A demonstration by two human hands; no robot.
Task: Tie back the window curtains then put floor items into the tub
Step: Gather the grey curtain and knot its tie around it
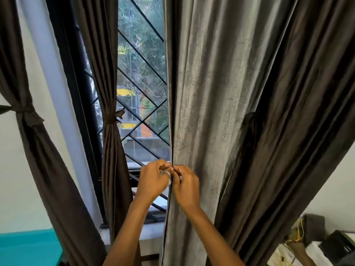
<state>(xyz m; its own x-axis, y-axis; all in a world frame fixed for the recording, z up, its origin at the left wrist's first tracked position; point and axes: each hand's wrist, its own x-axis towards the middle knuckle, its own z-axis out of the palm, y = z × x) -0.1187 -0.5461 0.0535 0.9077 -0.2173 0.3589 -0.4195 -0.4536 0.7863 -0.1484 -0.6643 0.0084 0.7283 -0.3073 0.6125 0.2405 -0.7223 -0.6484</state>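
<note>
The left hand (153, 181) and right hand (187, 186) pinch the grey curtain (211, 93), grip curled.

Home room, tied dark curtains (109, 120), grilled window (142, 73), white wall (11, 169)

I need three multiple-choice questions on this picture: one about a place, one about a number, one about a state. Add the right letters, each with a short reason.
1. Where are the left hand and the right hand?
A) on the teal surface
B) at the edge of the grey curtain
C) on the window grille

2. How many curtains left of the hands are tied back?
A) none
B) two
C) four

3. The grey curtain is:
A) hanging loose
B) tied back
C) lying on the floor

Answers: 1 B, both hands pinch its edge; 2 B, the far-left curtain and the middle curtain are each cinched at mid-height; 3 A, nothing gathers it.
</note>
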